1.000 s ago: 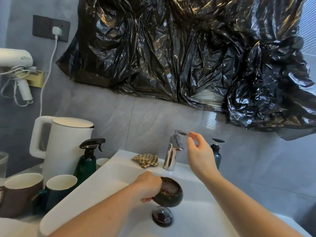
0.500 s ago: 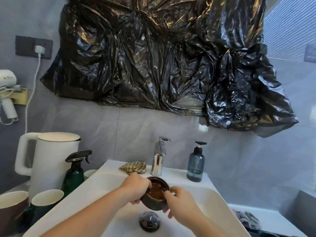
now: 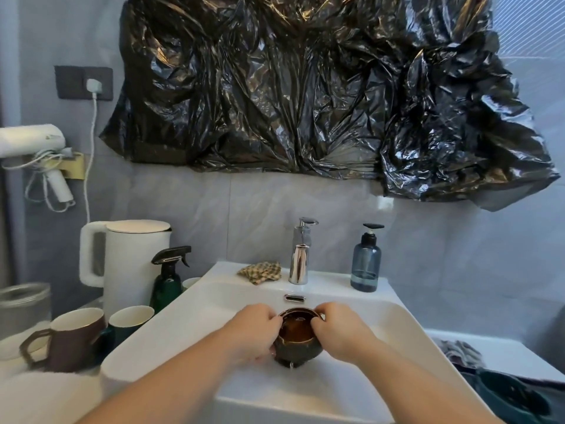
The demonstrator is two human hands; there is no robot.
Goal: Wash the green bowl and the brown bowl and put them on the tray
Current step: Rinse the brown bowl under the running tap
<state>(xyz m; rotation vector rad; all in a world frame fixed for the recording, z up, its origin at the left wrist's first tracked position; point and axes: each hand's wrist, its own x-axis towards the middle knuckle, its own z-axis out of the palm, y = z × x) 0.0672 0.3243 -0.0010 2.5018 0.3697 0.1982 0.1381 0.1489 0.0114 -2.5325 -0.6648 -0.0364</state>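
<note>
A crumpled black plastic sheet [image 3: 321,87] covers the wall above me, the biggest thing in sight. Below it sits the white rectangular ceramic basin [image 3: 406,319], its front rim close to my body and its sloping inner walls bare around my hands. To my left stands one tall white electric kettle [image 3: 134,264], lid on, so I cannot tell what it holds. In front of it are two mugs: a brown ceramic mug [image 3: 76,341] and a dark green ceramic mug [image 3: 128,319], both showing pale insides; their bottoms are hidden from me. I count two bottles with heads: a dark green spray bottle [image 3: 168,280] beside the kettle and a blue translucent pump bottle [image 3: 366,267] on the basin's back right corner, liquid low in it. One chrome tap [image 3: 300,258] stands at the back ledge, with a small checked cloth [image 3: 261,272] bunched just left of it. A white hair dryer [image 3: 30,145] hangs on the far left wall.

The small brown glazed bowl [image 3: 298,339] is over the middle of the basin, upright, held between both my hands, with a wet brown sheen inside and water dripping from its base. My left hand [image 3: 252,335] curls around its left side, fingers underneath. My right hand [image 3: 339,332] pinches the right rim, the thumb on the inside edge. The basin's wall is free on either side of my forearms.
</note>
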